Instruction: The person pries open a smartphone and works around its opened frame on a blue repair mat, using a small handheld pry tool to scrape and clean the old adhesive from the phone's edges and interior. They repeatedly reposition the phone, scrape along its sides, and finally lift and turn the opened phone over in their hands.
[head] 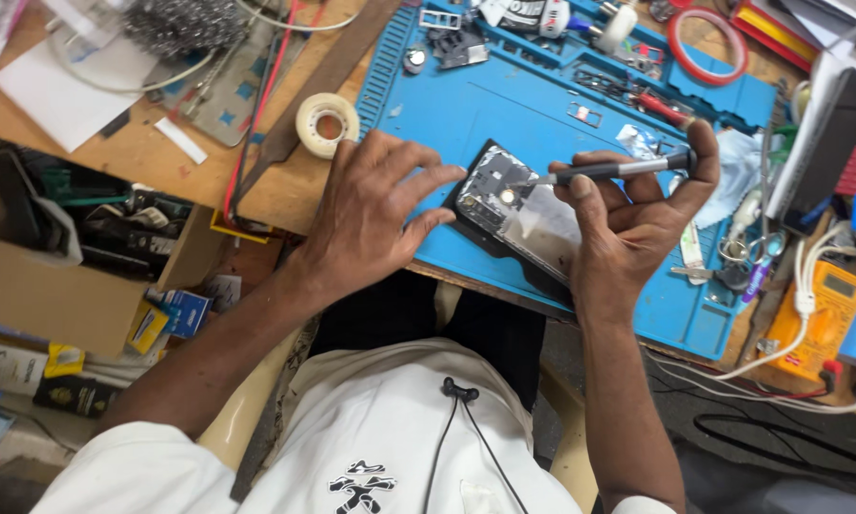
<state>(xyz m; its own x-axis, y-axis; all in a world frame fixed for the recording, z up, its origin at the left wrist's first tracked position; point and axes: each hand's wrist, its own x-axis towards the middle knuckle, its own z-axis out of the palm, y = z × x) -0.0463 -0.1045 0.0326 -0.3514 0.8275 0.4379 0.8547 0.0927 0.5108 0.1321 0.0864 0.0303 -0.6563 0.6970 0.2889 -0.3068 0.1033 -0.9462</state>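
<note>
Far left, off the bench edge: open cardboard box (61,276) stuffed with dark tools and cables. On the bench's left part we see white paper (52,95), a wire wool clump (182,21), and a tape roll (327,122) lying flat just outside the mat's left edge.

Blue mat (466,105) covers the bench middle. Our left hand (371,224) rests palm down at the mat's near-left corner, fingers spread and open, index and middle fingertips touching the phone's left end. Gripping nothing, just pressing.

Phone (518,214) lies back-open on the mat near its front edge, turned diagonally, board exposed at the left end, shiny plate towards the right.

Our right hand (628,224) is just right of the phone, heel over its right end. Fingers closed around a screwdriver (609,169), thumb on the shaft, index hooked over the rear cap. Driver lies nearly level, tip down on the phone's upper board area.

Mat's far edge: small parts, red-handled tool (658,107). Beyond the far-right corner: red ring (708,43). Right of the mat: tweezers (691,249), white cable (799,314), yellow multimeter (823,319) at the bench's front-right.
</note>
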